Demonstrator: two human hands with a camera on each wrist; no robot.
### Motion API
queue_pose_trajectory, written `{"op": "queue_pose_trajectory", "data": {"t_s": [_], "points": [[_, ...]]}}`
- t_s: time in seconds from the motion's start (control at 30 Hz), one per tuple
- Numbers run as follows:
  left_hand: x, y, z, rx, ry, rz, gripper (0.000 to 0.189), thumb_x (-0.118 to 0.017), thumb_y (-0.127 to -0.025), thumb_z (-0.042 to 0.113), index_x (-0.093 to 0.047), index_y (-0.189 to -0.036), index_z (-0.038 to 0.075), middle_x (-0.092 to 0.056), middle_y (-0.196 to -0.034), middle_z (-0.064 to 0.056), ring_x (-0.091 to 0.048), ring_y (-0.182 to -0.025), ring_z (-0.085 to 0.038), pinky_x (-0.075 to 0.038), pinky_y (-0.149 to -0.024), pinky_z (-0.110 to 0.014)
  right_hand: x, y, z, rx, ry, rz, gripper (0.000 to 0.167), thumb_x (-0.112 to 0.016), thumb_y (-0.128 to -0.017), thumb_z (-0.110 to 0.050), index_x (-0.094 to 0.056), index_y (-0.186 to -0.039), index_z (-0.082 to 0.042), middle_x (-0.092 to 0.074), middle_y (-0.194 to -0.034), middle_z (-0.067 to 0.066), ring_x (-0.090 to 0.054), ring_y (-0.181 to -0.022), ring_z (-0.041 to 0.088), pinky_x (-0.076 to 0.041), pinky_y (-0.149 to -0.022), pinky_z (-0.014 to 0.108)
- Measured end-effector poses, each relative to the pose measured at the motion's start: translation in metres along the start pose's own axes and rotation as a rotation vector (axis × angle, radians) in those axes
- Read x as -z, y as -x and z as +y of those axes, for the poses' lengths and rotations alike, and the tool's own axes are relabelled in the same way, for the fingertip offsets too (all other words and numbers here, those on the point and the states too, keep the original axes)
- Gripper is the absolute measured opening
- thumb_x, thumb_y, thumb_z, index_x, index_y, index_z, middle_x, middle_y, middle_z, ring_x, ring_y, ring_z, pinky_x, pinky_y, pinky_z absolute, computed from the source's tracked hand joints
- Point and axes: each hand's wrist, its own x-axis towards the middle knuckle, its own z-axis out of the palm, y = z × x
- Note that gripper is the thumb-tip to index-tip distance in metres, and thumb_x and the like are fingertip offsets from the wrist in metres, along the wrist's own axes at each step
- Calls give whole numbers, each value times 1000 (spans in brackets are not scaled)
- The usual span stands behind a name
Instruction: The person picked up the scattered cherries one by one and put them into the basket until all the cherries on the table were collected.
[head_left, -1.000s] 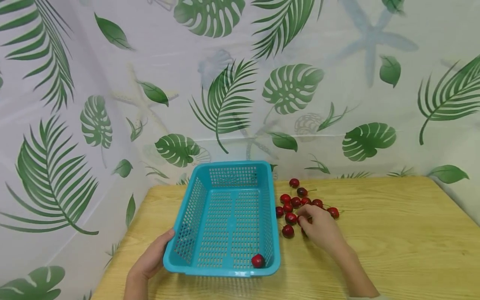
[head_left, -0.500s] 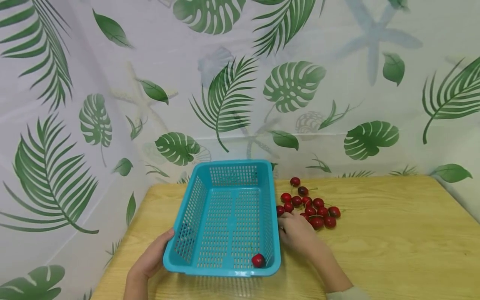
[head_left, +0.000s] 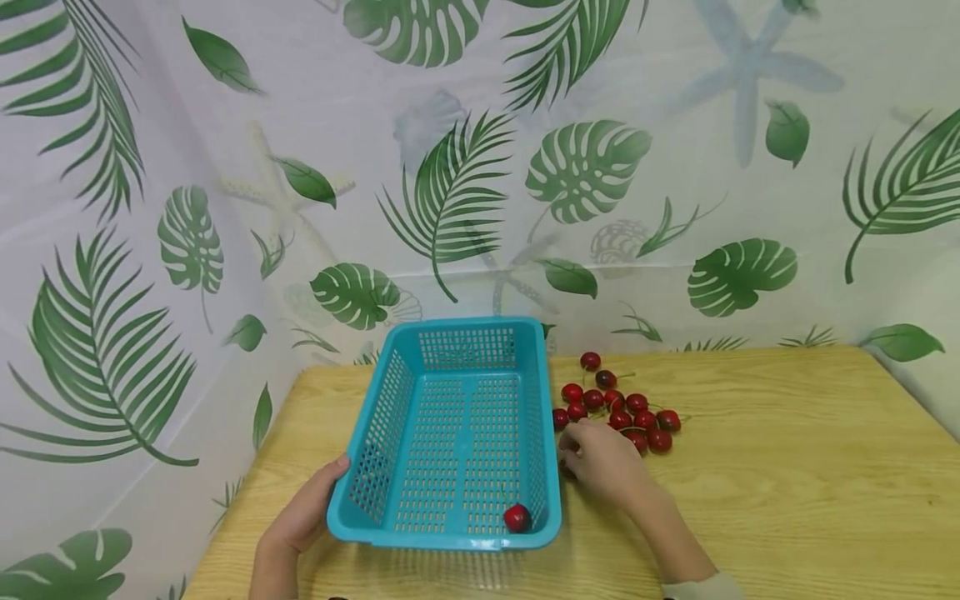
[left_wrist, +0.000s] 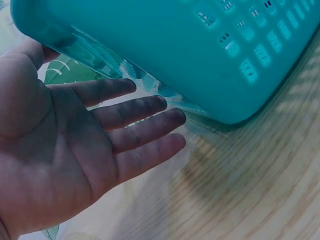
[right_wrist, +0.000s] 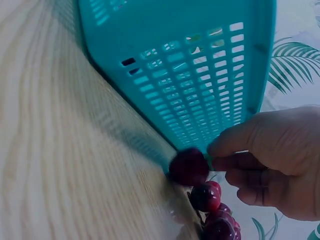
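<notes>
A turquoise plastic basket [head_left: 462, 542] stands on the table, with a single red cherry [head_left: 517, 518] in its near right corner. My left hand [head_left: 306, 510] holds the basket's left rim, thumb hooked over the edge; its other fingers [left_wrist: 145, 150] stretch out straight beside the outer wall. Just outside the right wall, my right hand [head_left: 606, 462] pinches a dark red cherry [right_wrist: 189, 167] by its stem between thumb and forefinger. This cherry hangs low over the tabletop. Several loose cherries [head_left: 637, 403], some with stems, lie bunched beyond the hand, which partly covers them.
The light wood table [head_left: 810, 467] reaches out to the right of the cherries. A white cloth with green leaf prints [head_left: 585, 171] rises behind the table and along its left side. The basket's far end stands close to this cloth.
My right hand has moved left from the middle of the cherries to the basket's right wall and taken a cherry by the stem. The left hand and basket have stayed put.
</notes>
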Motion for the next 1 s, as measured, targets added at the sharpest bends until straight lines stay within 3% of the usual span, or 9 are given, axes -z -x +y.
{"op": "queue_pose_trajectory", "data": {"t_s": [0.13, 0.23, 0.37, 0.47, 0.67, 0.8, 1.0], "points": [[-2, -2, -2, -17, 36, 4, 71, -29, -105, 47, -20, -156, -2, -22, -159, -28, -27, -143, -47, -33, -110, -54, 3, 2, 3, -10, -14, 40, 11, -70, -86, -5, -69, -95, -11, -68, -90, 0, -61, -81, 16, -52, -70, 36], [-3, -4, -3, -44, 56, 1, 70, -29, -105, 46, -19, -157, 1, -20, -160, -26, -25, -144, -47, -33, -110, -54, 8, 3, 5, -15, -57, 74, 20, -67, -87, -2, -68, -106, -8, -64, -85, -1, -56, -75, 15, -49, -66, 34], [-1, -4, -3, -73, 79, -25, 66, -30, -105, 43, -15, -159, 8, -19, -160, -27, -26, -142, -50, -40, -105, -53, 15, 5, 9, 2, -110, 167, 32, -65, -87, 1, -64, -119, -4, -59, -80, -1, -51, -69, 14, -45, -62, 30], [2, -3, -2, -100, 98, -67, 61, -30, -106, 39, -11, -160, 17, -18, -160, -27, -34, -137, -51, -47, -98, -50, 20, 7, 11, 38, -132, 297, 30, -67, -87, 3, -66, -116, -3, -61, -82, 1, -51, -70, 14, -46, -62, 29], [8, -4, -1, -119, 130, -142, 58, -28, -108, 35, -2, -160, 31, -16, -157, -29, -52, -122, -37, -51, -88, -46, 33, 15, 5, 117, -217, 504, 26, -69, -84, 9, -69, -108, 0, -63, -80, 4, -49, -68, 13, -44, -59, 22], [10, -5, 0, -132, 165, -176, 59, -28, -109, 33, 2, -159, 37, -15, -155, -33, -57, -115, -36, -53, -86, -48, 39, 19, -8, 171, -281, 561, 28, -70, -83, 10, -69, -109, -1, -66, -84, 4, -51, -70, 11, -44, -62, 15], [12, -5, -2, -164, 148, -196, 58, -27, -109, 31, 2, -160, 30, -13, -155, -34, -57, -114, -34, -53, -86, -46, 34, 24, -35, 321, -361, 563, 29, -71, -81, 13, -70, -106, -1, -70, -88, 4, -53, -69, 8, -45, -62, 13]]}}
